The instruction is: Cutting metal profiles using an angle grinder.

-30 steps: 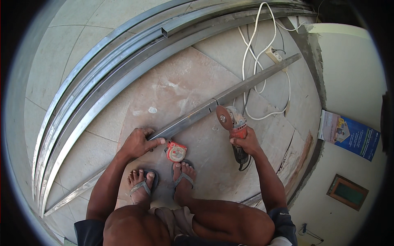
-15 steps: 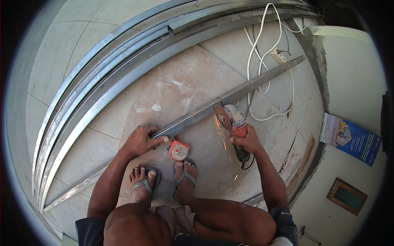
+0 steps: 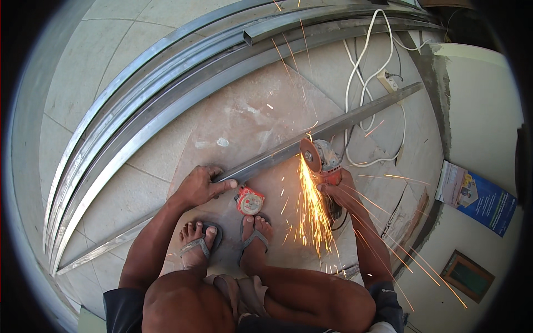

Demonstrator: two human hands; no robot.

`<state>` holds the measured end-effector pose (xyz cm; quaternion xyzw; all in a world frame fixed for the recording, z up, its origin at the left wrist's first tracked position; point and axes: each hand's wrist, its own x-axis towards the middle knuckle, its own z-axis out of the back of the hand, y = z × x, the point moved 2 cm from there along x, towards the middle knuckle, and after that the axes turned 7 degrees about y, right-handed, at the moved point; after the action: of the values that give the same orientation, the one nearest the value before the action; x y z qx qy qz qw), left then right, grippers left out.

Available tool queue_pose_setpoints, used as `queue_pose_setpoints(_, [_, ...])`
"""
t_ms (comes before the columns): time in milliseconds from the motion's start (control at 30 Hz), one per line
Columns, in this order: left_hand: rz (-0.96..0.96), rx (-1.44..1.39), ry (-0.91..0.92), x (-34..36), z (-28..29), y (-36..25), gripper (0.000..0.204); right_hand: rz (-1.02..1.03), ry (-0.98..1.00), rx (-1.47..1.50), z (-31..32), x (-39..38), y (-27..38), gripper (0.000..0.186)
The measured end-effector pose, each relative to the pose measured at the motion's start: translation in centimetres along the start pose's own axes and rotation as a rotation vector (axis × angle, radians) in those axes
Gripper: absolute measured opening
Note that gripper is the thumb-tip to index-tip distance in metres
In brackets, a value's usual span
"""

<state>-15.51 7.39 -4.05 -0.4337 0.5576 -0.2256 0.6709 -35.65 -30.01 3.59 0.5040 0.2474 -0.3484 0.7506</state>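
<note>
A long grey steel tube (image 3: 369, 107) lies diagonally across the floor, and my left hand (image 3: 202, 188) grips its lower-left stretch. My right hand (image 3: 337, 188) is closed around a red and black angle grinder (image 3: 327, 158). The grinder's disc (image 3: 310, 154) meets the tube near its middle, with a dense spray of orange sparks (image 3: 311, 213) streaming down toward the floor and scattered streaks reaching outward. A red tape measure (image 3: 250, 201) lies just right of my left hand, by my sandalled feet (image 3: 253, 244), which are partly ringed by sparks.
Several long steel bars (image 3: 172, 89) lie along the left and far side. A white cord (image 3: 361, 66) loops around a power strip (image 3: 387, 80) beyond the tube. At right are a pale wall (image 3: 480, 105), a blue printed banner (image 3: 476, 202) and a wood-framed opening (image 3: 466, 273).
The grinder has moved against the tube. A few sparks appeared half a second ago; now a large bright spray pours from the disc. The whole view has shifted slightly.
</note>
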Motion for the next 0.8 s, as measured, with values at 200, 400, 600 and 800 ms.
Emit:
queue_pose_setpoints(200, [0.021, -0.001, 0.002, -0.2, 0.1, 0.5, 0.064, 0.064, -0.067, -0.166, -0.5, 0.1, 2.8, 0.050])
queue_pose_setpoints(400, [0.011, 0.000, 0.006, -0.1, 0.1, -0.2, 0.064, -0.013, -0.002, -0.056, 0.1, -0.3, 2.1, 0.051])
queue_pose_setpoints(600, [0.033, -0.006, 0.017, 0.0, 0.1, 0.4, 0.065, 0.024, -0.027, -0.066, -0.1, 0.2, 1.6, 0.052])
queue_pose_setpoints(800, [0.008, 0.011, 0.003, 0.0, 0.0, 0.2, 0.064, 0.005, -0.016, -0.076, 0.1, 0.2, 1.6, 0.052])
